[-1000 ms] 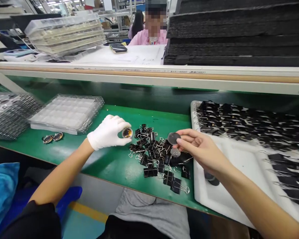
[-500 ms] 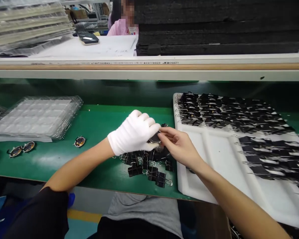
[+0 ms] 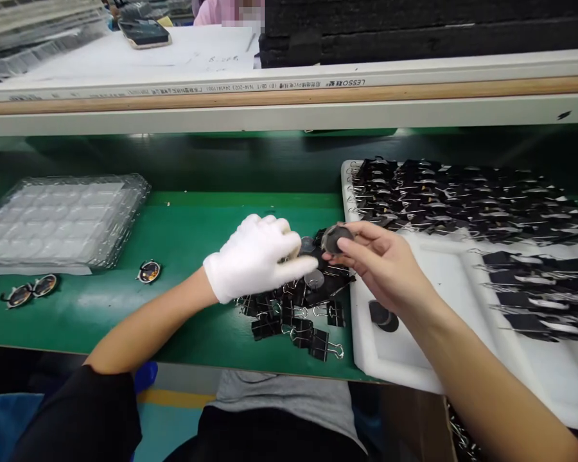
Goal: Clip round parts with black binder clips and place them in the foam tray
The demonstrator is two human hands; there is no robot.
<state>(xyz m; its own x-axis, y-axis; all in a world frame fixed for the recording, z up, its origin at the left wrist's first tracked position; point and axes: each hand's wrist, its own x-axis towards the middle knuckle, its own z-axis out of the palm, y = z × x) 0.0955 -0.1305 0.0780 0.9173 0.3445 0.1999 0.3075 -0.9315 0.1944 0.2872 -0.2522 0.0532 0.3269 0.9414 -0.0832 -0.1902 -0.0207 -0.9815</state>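
My right hand (image 3: 383, 260), bare, pinches a round dark disc (image 3: 336, 240) between thumb and fingers above the pile of black binder clips (image 3: 293, 311). To its left, my left hand (image 3: 255, 260) wears a white glove; its thumb is stretched out apart from the bent fingers, and nothing shows in its grip. Two pale, see-through round pieces (image 3: 314, 278) show in the pile beside the gloved thumb. On the white tray (image 3: 366, 350) below my right hand lie dark round discs (image 3: 383, 316), overlapping.
Rows of binder clips gripping dark pieces (image 3: 443, 199) fill the tray's far and right parts. Stacked clear plastic trays (image 3: 62, 221) stand at the left. Round-framed glasses (image 3: 31, 290) and a round framed lens (image 3: 149, 271) lie on the green table (image 3: 187, 224). A shelf edge (image 3: 289, 112) crosses behind.
My right hand has moved right and away from the gloved hand, with the dark disc in its fingers. The gloved thumb now stands apart. The whole view has shifted downward.
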